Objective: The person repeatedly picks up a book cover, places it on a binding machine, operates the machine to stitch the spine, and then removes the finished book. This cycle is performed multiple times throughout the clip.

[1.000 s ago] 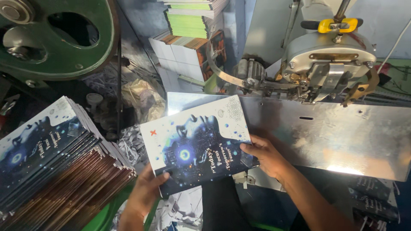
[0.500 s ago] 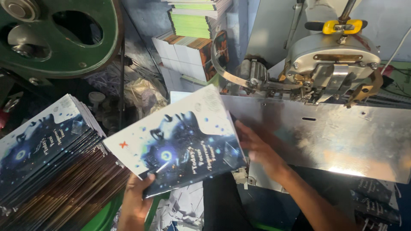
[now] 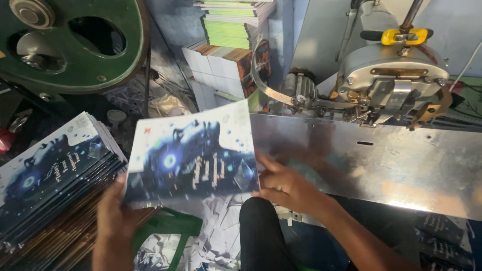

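Observation:
A thin booklet (image 3: 193,158) with a dark blue and white cover is held in front of me, blurred by motion. My left hand (image 3: 113,221) grips its lower left edge. My right hand (image 3: 288,188) holds its right edge, fingers spread under the cover, beside the shiny metal table (image 3: 381,160) of a stitching machine. To the left a slanted stack of matching booklets (image 3: 50,175) lies close to my left hand.
The stitching machine head (image 3: 391,83) with a yellow knob sits at the back right. A big green flywheel (image 3: 75,45) fills the upper left. Stacked white and green booklets (image 3: 226,45) stand behind. Paper scraps and a green frame (image 3: 170,231) lie below, by my dark-clothed knee (image 3: 261,236).
The booklet has swung left and away from the metal table, toward the stack, with both hands still on it. My left hand has come further up into view.

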